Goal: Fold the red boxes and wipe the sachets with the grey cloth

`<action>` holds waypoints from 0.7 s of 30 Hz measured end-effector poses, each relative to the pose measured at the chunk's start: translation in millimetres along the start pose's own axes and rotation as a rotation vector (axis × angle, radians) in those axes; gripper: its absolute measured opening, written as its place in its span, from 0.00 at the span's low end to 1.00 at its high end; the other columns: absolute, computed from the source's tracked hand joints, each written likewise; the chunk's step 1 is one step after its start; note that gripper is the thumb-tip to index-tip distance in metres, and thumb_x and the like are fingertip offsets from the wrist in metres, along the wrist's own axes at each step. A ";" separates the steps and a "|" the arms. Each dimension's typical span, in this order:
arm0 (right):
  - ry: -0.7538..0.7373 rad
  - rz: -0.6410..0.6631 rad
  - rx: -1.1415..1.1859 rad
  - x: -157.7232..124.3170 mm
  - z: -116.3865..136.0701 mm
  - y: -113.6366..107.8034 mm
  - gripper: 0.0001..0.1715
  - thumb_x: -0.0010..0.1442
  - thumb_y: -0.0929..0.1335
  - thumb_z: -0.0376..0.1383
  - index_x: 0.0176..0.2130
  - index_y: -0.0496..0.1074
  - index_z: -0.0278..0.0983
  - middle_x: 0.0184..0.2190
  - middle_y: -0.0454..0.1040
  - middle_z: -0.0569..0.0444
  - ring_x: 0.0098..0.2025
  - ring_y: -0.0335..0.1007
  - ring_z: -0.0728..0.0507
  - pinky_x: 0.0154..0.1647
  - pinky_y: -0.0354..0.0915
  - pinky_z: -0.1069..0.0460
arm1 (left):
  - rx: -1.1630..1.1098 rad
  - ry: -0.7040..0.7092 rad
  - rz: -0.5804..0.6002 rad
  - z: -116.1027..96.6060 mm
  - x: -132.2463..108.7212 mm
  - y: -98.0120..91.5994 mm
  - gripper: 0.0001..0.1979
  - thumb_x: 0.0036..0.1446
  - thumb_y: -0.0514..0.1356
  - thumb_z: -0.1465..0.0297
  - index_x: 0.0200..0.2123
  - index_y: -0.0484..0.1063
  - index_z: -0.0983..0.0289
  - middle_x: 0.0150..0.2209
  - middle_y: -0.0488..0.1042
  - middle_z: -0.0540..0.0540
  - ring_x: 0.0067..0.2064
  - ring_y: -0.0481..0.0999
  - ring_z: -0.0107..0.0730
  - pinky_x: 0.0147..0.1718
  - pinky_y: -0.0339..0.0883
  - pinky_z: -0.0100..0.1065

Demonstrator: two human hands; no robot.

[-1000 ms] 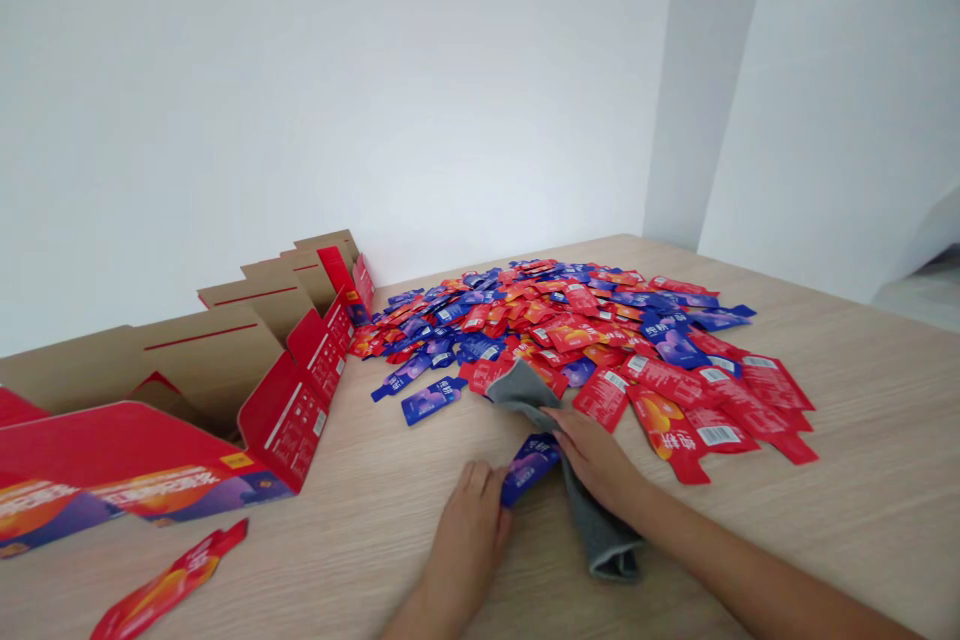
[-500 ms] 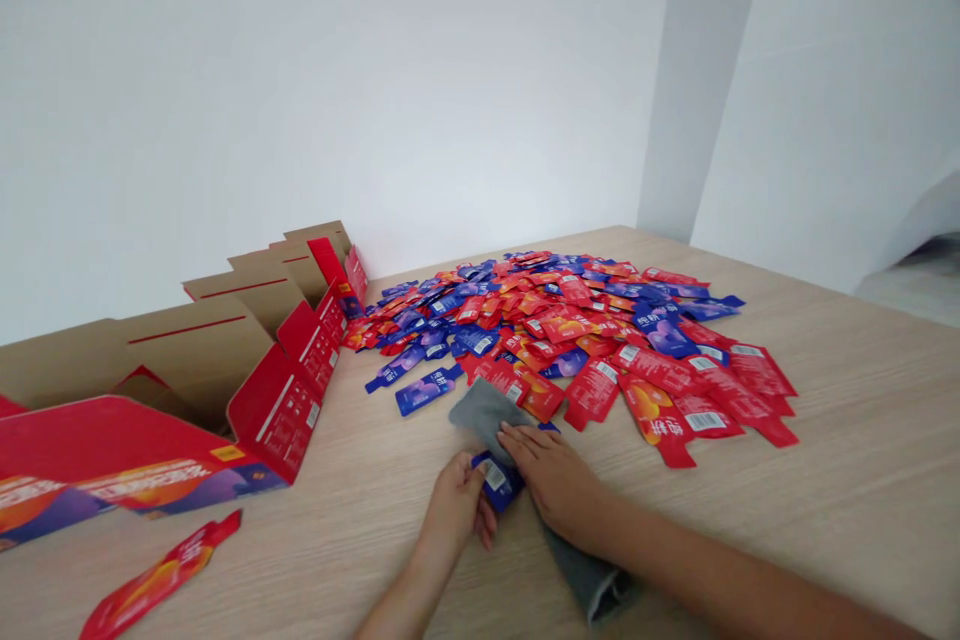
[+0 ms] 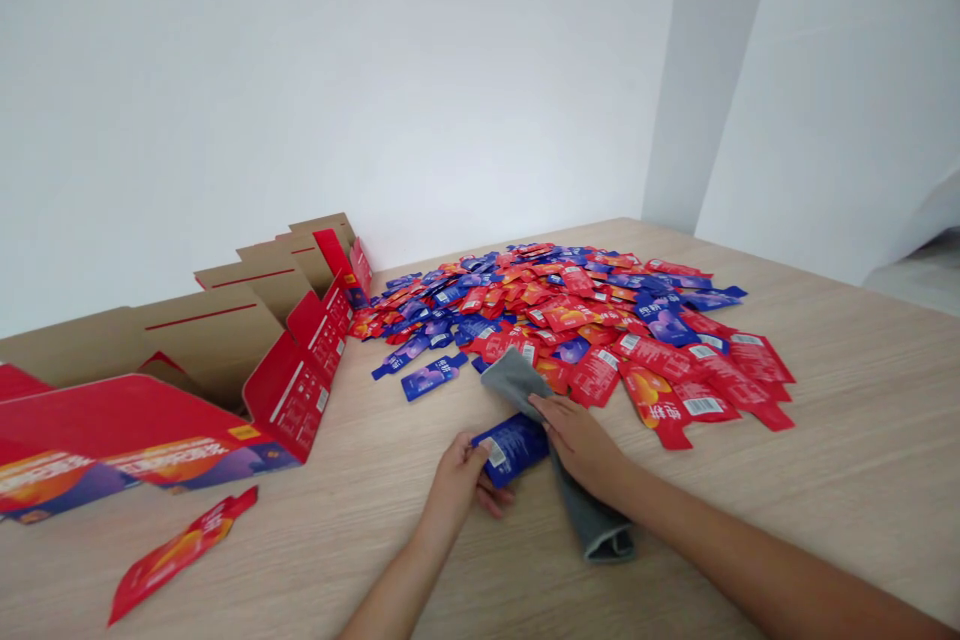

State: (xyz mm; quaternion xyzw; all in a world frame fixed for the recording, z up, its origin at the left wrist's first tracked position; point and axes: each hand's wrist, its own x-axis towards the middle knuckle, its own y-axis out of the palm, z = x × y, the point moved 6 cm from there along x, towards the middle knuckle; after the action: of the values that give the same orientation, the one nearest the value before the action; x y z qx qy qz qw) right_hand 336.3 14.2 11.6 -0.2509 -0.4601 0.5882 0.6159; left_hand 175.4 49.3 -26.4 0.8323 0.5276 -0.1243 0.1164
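Note:
My left hand (image 3: 459,470) pinches the left end of a blue pouch (image 3: 519,450), thumb on top beside its white barcode label. The pouch's printed side faces up. At the pouch's right end, my right hand (image 3: 583,442) is closed on a grey cloth (image 3: 589,518), which hangs out above and below the fingers. Its lower end is rolled on the table. The right end of the pouch disappears by the cloth and right fingers, so whether they grip it too is hidden.
Beyond my hands spreads a large heap of red and blue pouches (image 3: 559,312). Open red cardboard boxes (image 3: 289,410) stand in a row along the left. A single red pouch (image 3: 180,555) lies in front of them. A white wall (image 3: 450,70) rises behind the table.
The cloth and my right hand have shifted right along the blue pouch, so much more of its printed face shows. My left hand keeps its pinch. The view has moved slightly.

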 end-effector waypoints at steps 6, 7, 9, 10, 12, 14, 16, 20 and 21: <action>-0.286 0.168 -0.026 -22.8 65.1 21.8 0.37 0.53 0.58 0.26 0.62 0.53 0.30 0.63 0.54 0.45 0.62 0.49 0.40 0.59 0.53 0.43 | 0.100 0.075 0.014 -6.2 -0.4 1.6 0.20 0.38 0.64 0.66 0.34 0.60 0.64 0.18 0.71 0.48 0.17 0.72 0.33 0.14 0.65 0.30; -0.264 0.175 -0.045 -20.2 62.1 23.4 0.38 0.52 0.58 0.25 0.62 0.53 0.30 0.63 0.53 0.44 0.62 0.49 0.40 0.59 0.53 0.42 | 0.090 0.078 0.004 -4.6 0.3 0.6 0.20 0.39 0.64 0.65 0.34 0.60 0.64 0.18 0.71 0.48 0.17 0.72 0.33 0.15 0.65 0.30; -0.189 0.133 -0.053 -9.7 42.5 21.0 0.37 0.51 0.58 0.24 0.60 0.57 0.28 0.61 0.57 0.42 0.60 0.53 0.39 0.58 0.54 0.41 | 0.070 0.088 -0.028 -1.7 0.8 -2.4 0.19 0.40 0.63 0.63 0.35 0.60 0.64 0.20 0.71 0.48 0.18 0.72 0.34 0.15 0.64 0.30; -0.146 0.086 -0.029 -3.6 28.4 16.9 0.35 0.51 0.57 0.23 0.59 0.59 0.28 0.59 0.61 0.42 0.59 0.55 0.39 0.58 0.55 0.41 | 0.086 0.120 -0.049 -2.7 -0.2 -4.1 0.18 0.42 0.62 0.62 0.35 0.61 0.63 0.22 0.72 0.49 0.19 0.73 0.33 0.16 0.64 0.30; -0.065 -0.017 0.051 5.8 -0.7 5.1 0.31 0.53 0.56 0.23 0.55 0.64 0.28 0.52 0.68 0.41 0.54 0.62 0.40 0.55 0.58 0.42 | 0.225 0.264 -0.107 -12.7 -6.2 -7.7 0.13 0.47 0.59 0.64 0.35 0.63 0.63 0.25 0.73 0.50 0.25 0.74 0.33 0.22 0.66 0.32; 0.012 -0.120 0.131 8.1 -20.9 -9.7 0.28 0.56 0.55 0.25 0.53 0.66 0.31 0.47 0.72 0.43 0.50 0.65 0.41 0.53 0.62 0.42 | 0.484 0.519 -0.167 -32.0 -19.6 -8.1 0.07 0.51 0.56 0.68 0.34 0.67 0.63 0.28 0.72 0.52 0.32 0.73 0.33 0.31 0.67 0.34; 0.036 -0.230 0.185 2.4 -21.6 -24.8 0.26 0.59 0.55 0.28 0.53 0.66 0.34 0.46 0.72 0.44 0.49 0.66 0.41 0.51 0.63 0.42 | 0.773 0.799 -0.175 -49.0 -37.0 -1.3 0.08 0.53 0.53 0.74 0.35 0.70 0.63 0.33 0.72 0.54 0.37 0.71 0.34 0.37 0.66 0.36; -0.171 -0.172 0.172 -18.1 32.2 -25.1 0.28 0.58 0.56 0.27 0.57 0.62 0.34 0.51 0.69 0.44 0.53 0.61 0.42 0.55 0.58 0.43 | 1.195 1.131 -0.077 -52.8 -56.7 18.3 0.15 0.48 0.51 0.82 0.36 0.72 0.64 0.33 0.71 0.57 0.37 0.67 0.36 0.35 0.65 0.36; -0.225 -0.081 0.128 -22.3 46.1 -17.1 0.30 0.56 0.57 0.25 0.57 0.61 0.32 0.52 0.68 0.43 0.54 0.60 0.41 0.56 0.57 0.44 | 1.262 1.152 -0.068 -50.7 -57.1 21.7 0.14 0.47 0.51 0.83 0.34 0.72 0.64 0.32 0.70 0.56 0.36 0.67 0.37 0.34 0.65 0.36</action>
State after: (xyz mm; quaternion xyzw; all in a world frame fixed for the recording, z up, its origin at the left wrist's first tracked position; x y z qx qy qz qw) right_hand 307.6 -21.0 40.8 -0.1249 -0.4975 0.6154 0.5985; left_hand 175.8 8.2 41.6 0.6584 0.3611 0.0443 -0.6589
